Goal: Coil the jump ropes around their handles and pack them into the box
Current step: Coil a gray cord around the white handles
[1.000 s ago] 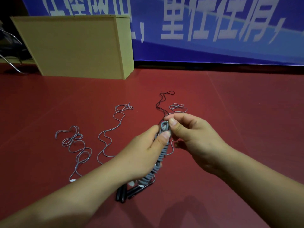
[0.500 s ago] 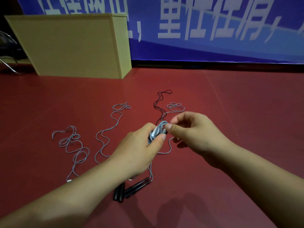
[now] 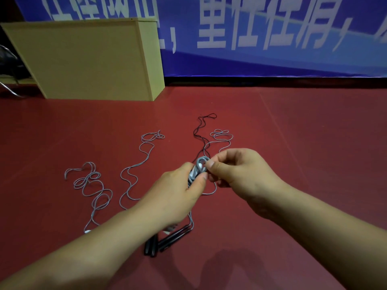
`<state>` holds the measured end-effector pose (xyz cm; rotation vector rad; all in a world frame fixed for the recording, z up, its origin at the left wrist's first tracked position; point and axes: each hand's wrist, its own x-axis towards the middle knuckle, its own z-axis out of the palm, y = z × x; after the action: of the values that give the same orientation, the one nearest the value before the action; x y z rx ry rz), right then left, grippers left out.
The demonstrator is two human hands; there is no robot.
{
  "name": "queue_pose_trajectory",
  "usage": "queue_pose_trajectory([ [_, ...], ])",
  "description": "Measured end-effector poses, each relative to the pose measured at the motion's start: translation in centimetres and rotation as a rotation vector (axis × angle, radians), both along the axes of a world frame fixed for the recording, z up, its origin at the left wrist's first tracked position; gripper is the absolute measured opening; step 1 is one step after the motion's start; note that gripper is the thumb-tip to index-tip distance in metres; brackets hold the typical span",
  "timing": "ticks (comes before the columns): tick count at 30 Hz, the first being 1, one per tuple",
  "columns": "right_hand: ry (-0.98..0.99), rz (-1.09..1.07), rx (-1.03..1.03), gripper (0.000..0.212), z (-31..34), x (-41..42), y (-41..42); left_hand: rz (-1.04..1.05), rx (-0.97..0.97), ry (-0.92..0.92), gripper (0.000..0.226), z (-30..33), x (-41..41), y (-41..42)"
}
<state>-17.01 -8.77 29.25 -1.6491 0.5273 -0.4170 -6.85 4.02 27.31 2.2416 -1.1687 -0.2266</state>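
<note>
**Both hands on the grey bundle, last loop being tucked**

Our left hand is curled round the coiled grey rope bundle, thumb pressed on its side, while our right hand pinches the end loop at the bundle's top between thumb and forefinger. We hold it above the middle of the red floor.

Going down in size: the tan box stands at the far left edge of the floor, against the blue banner, well apart from us. Then 3 loose grey ropes: 1 toward the left, 1 beside it, 1 beyond our hands, next to a thin black rope. Black handles lie under our left wrist.

We judge the risk to be the tuck: if the right pinch slips before the loop is locked, the springy cord could uncoil in the left hand. A grey strand hangs below the bundle; whether it belongs to it we cannot tell, but it could snag on the carry to the box.
</note>
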Motion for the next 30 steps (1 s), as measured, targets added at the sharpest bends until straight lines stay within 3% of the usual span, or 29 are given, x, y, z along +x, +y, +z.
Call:
queue_pose_trajectory([
  [1, -0.019, -0.023, 0.020, 0.007, 0.1, 0.1, 0.0, 0.002, 0.000, -0.005, 0.031, 0.0, 0.0, -0.1],
  [5, -0.055, -0.079, 0.153, 0.030, 0.3, 0.4, 0.1, 0.001, 0.020, -0.044, 0.034, -0.2, -0.1, -0.1],
  [10, 0.054, 0.063, -0.152, 0.013, -0.1, 0.2, 0.0, -0.022, 0.133, -0.147, 0.027, -0.5, 0.0, 0.2],
  [14, 0.036, 0.151, -0.249, 0.007, -0.3, 0.1, 0.1, -0.032, 0.198, -0.209, 0.031, -0.8, 0.3, 0.4],
  [19, 0.066, 0.042, -0.325, 0.014, -0.6, 0.7, 0.0, -0.013, 0.168, -0.135, 0.034, -0.6, 0.3, 0.2],
  [23, -0.044, -0.107, -0.147, 0.017, 0.1, 2.1, -0.8, 0.022, 0.061, -0.090, 0.036, 0.1, 0.9, 0.0],
  [30, -0.074, -0.017, 0.101, 0.008, -0.2, 5.1, 1.0, 0.141, 0.078, -0.006, 0.034, 0.7, 3.8, 2.8],
])
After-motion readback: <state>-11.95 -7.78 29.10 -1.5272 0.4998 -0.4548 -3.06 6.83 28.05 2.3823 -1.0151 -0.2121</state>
